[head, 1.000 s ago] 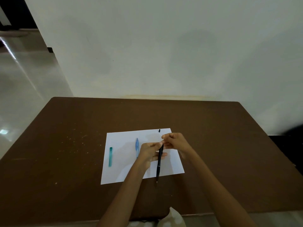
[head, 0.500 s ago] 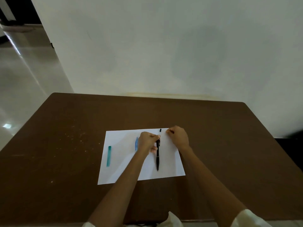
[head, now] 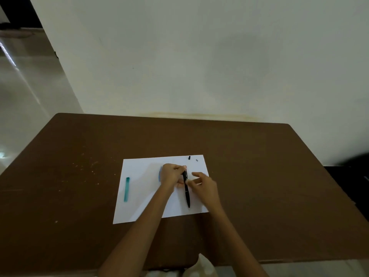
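Two hands over the white paper [head: 139,196]: left hand [head: 172,174] pinches the black pen [head: 187,194] at its far end, barrel running straight back toward the person. The right hand [head: 203,185] sits just right of the barrel, fingers loosely curled, can't tell if it's gripping.

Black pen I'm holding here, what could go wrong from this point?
1. The small black piece and the grey piece lie loose near the far edge of the paper; a nudge from either hand could roll them onto the table.
2. The left hand grips the black pen only at its upper end, so it might swing or slip if the right hand beside it tugs.
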